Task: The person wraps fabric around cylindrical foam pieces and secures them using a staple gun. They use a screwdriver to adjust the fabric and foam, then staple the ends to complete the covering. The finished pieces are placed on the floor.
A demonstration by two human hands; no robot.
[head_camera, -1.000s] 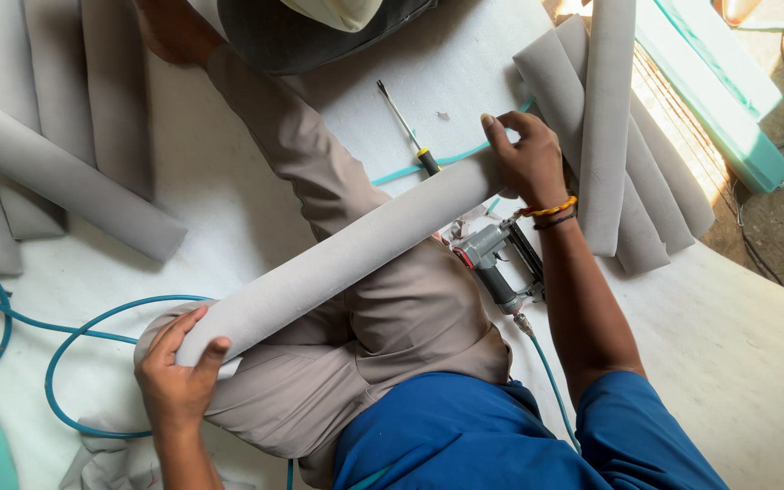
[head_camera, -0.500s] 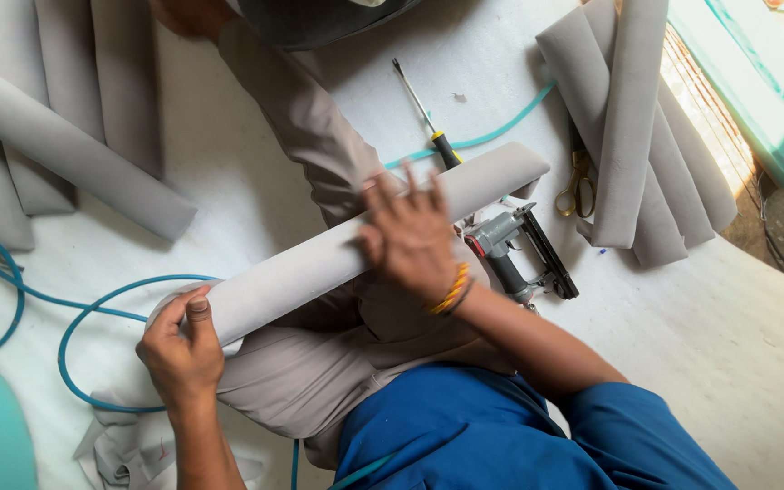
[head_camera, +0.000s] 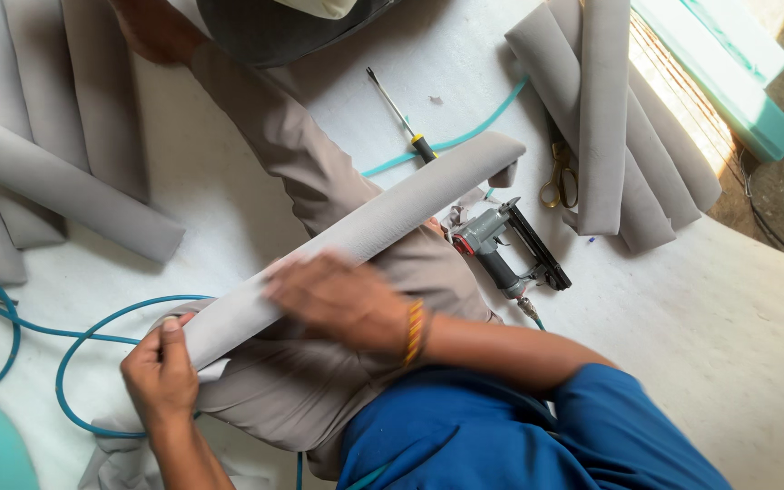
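A long grey fabric-covered roll (head_camera: 383,227) lies slantwise across my lap, from lower left to upper right. My left hand (head_camera: 161,377) grips its near end, thumb on top of the cloth. My right hand (head_camera: 342,299), blurred, lies flat with spread fingers on the roll's middle; an orange band circles the wrist. A grey pneumatic stapler (head_camera: 505,249) rests on the white surface just right of my knee, under the roll's far end. A screwdriver (head_camera: 401,118) with a black and yellow handle lies beyond the roll.
Several finished grey rolls are stacked at the upper right (head_camera: 605,118) and at the left (head_camera: 56,181). Yellow-handled scissors (head_camera: 557,177) lie among the right stack. A teal air hose (head_camera: 74,336) loops at the left. A pale green board (head_camera: 719,73) sits at the far right.
My right hand has slid down the roll from its far end to the middle, toward my left hand. The left hand has kept hold of the near end.
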